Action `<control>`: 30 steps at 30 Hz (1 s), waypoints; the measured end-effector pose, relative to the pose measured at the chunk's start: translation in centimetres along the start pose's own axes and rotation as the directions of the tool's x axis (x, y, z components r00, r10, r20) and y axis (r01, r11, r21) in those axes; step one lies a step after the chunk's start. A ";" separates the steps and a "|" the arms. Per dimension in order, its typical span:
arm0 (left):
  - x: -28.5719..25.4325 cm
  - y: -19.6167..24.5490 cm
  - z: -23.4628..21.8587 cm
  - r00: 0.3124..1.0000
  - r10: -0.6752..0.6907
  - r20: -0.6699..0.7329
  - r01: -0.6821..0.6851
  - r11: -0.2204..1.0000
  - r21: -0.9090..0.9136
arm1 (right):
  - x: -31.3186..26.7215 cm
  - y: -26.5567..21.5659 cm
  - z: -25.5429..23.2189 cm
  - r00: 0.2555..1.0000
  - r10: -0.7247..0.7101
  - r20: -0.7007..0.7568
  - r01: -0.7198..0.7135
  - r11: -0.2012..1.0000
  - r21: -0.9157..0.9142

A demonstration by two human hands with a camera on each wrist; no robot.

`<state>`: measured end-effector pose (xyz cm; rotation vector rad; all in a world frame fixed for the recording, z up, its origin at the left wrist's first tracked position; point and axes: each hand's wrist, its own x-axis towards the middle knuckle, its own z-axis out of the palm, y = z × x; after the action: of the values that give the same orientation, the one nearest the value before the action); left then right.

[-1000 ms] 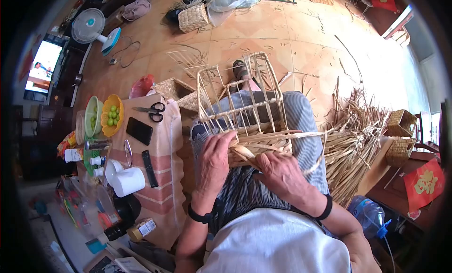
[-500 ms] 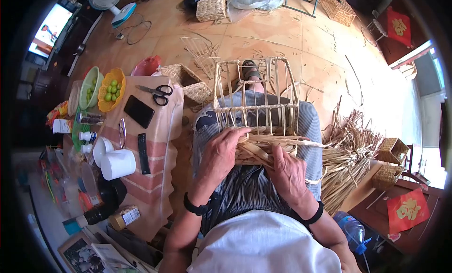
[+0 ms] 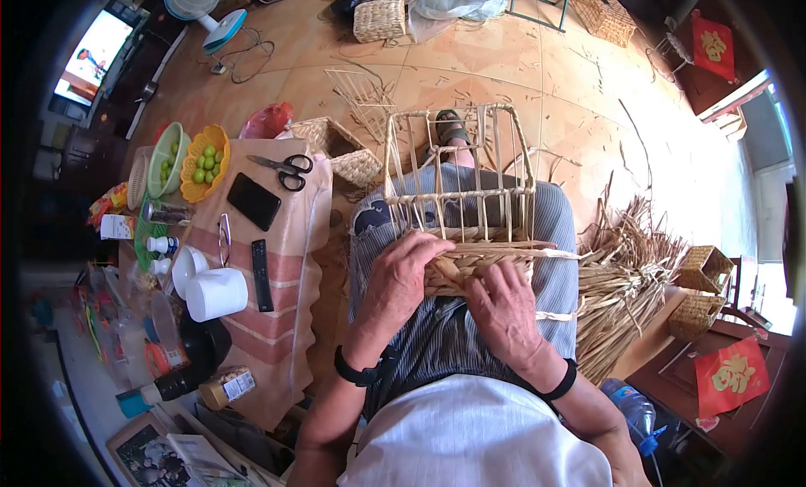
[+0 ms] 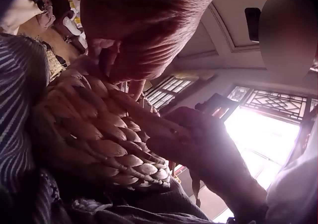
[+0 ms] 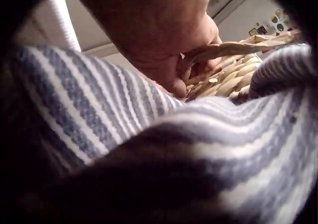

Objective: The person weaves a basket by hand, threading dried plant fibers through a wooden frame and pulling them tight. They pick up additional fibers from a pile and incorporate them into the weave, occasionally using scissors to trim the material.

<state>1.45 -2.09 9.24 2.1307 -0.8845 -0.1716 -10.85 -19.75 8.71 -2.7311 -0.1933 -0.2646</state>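
A partly woven basket lies across the person's lap, its wire-like frame (image 3: 460, 193) pointing away from the body and its braided side (image 4: 109, 134) near the waist. The left hand (image 3: 399, 277) grips the left end of the woven band, fingers over its upper edge. At the band's lower edge, the right hand (image 3: 508, 315) pinches a flat dried-plant strand (image 4: 156, 120) that slants up toward the left hand. Loose strand ends (image 3: 558, 253) stick out to the right. In the right wrist view, the right thumb and fingers are bent at the weave (image 5: 226, 82).
On the left, a cloth-covered table (image 3: 285, 285) holds scissors (image 3: 285, 170), a phone (image 3: 253, 201), a remote (image 3: 262, 275) and bowls of green fruit (image 3: 204, 164). A heap of dried stalks (image 3: 630, 269) lies at the right. Finished-looking baskets (image 3: 379, 18) stand on the floor.
The right hand has turned, its fingers now lying over the woven band's lower edge, and the strand there slants differently. The left hand stays at the band's left end. The head view has shifted.
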 end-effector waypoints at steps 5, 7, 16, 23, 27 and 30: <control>0.1 0.3 0.5 1.000 -0.013 -0.023 0.013 1.000 -0.002 | -0.8 -0.7 1.3 0.996 0.077 0.049 -0.081 0.991 0.102; 0.1 0.2 0.7 0.999 -0.028 -0.038 0.026 0.999 -0.044 | -0.8 -0.7 1.2 0.996 0.077 0.036 -0.081 0.988 0.128; 0.0 0.0 0.9 1.000 -0.009 -0.012 0.009 1.000 0.006 | -1.1 -0.1 1.4 0.997 0.076 0.002 -0.075 0.980 0.184; 0.1 0.0 0.8 1.000 -0.009 0.019 0.008 0.999 0.034 | -1.2 -0.4 1.3 0.999 0.051 0.002 -0.051 0.988 0.143; -0.1 -1.0 1.0 0.999 -0.023 0.040 0.026 0.996 -0.082 | -1.5 -0.5 1.4 0.994 0.113 0.007 -0.112 0.970 0.217; 0.2 -0.4 0.7 0.996 -0.069 0.063 0.077 0.987 -0.139 | -1.8 -0.5 1.4 0.978 0.199 0.058 -0.208 0.936 0.283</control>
<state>1.57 -2.50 8.57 2.0358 -0.8038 -0.3253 -12.44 -18.89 7.24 -2.4412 0.0427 -0.1275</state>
